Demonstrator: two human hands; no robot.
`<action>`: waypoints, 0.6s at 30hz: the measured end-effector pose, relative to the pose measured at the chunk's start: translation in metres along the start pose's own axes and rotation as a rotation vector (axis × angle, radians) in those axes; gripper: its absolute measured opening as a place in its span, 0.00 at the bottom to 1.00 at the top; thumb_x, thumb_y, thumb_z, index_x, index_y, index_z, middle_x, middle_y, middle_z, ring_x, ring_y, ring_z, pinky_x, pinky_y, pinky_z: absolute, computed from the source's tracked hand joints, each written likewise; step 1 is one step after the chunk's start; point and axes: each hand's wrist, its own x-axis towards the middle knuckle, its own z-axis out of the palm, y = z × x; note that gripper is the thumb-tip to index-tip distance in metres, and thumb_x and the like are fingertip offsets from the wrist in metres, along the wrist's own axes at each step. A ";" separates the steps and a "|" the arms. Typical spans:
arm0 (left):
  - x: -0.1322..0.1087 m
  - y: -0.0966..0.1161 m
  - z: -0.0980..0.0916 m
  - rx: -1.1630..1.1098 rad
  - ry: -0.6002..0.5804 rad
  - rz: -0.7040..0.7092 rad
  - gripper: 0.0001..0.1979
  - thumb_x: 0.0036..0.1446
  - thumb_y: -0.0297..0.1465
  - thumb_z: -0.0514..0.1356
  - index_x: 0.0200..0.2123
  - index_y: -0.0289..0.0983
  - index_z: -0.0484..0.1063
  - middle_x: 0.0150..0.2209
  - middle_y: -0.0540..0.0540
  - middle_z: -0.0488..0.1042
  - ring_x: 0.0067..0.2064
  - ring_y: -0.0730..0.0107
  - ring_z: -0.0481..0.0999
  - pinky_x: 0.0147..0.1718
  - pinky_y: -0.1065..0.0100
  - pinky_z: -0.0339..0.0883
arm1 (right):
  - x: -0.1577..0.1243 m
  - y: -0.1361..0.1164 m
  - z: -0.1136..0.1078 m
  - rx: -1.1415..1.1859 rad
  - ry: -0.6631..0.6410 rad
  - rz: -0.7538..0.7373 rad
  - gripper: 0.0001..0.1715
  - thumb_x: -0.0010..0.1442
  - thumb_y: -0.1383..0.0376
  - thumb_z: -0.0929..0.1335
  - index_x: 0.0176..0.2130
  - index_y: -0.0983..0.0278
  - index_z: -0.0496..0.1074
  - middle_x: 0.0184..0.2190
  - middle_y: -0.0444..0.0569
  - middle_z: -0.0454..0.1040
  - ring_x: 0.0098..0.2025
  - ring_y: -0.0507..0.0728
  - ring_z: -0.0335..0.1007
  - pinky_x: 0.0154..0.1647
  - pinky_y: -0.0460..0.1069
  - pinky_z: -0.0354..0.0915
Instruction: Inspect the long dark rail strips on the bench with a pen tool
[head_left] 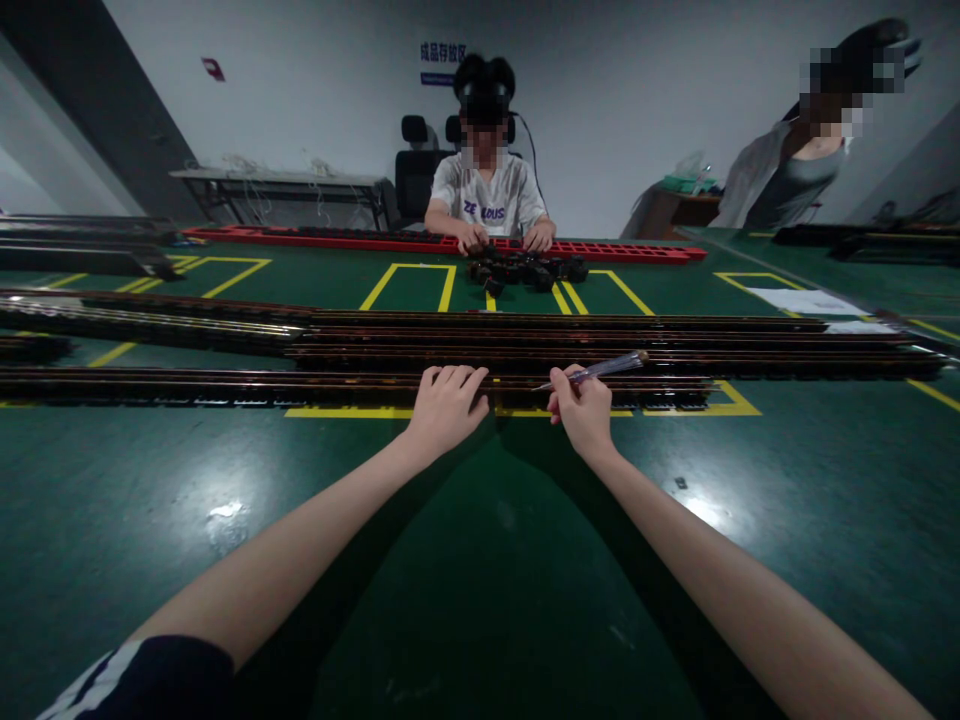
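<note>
My left hand (446,405) lies with its fingers flat and open on the nearest long dark rail (225,385), which stretches across the green table (480,560). Just to its right, my right hand (583,408) is closed around a thin clear-handled screwdriver (600,369), whose shaft lies slanted over the same rail. More long dark rails (525,335) lie side by side just beyond.
Across the table a seated person rests both hands on a long red tray (637,251), with a pile of small black parts (525,268) in front. Another person stands at the far right. Yellow marking lines (409,285) and white paper sheets (806,300) lie on the table.
</note>
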 end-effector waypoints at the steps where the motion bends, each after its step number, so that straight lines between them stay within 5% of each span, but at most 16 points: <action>1: 0.000 0.000 0.000 -0.002 0.001 0.000 0.20 0.64 0.34 0.49 0.54 0.34 0.68 0.51 0.38 0.74 0.51 0.56 0.72 0.53 0.51 0.59 | 0.000 0.000 0.000 0.003 -0.008 -0.002 0.23 0.57 0.49 0.65 0.22 0.62 0.61 0.13 0.42 0.66 0.12 0.49 0.62 0.11 0.43 0.58; 18: 0.003 0.003 -0.002 0.056 -0.019 -0.029 0.23 0.63 0.42 0.50 0.53 0.33 0.69 0.47 0.38 0.75 0.48 0.54 0.72 0.48 0.53 0.60 | 0.001 0.002 0.000 0.013 -0.019 -0.005 0.24 0.57 0.48 0.65 0.22 0.61 0.60 0.13 0.41 0.66 0.12 0.48 0.61 0.12 0.43 0.57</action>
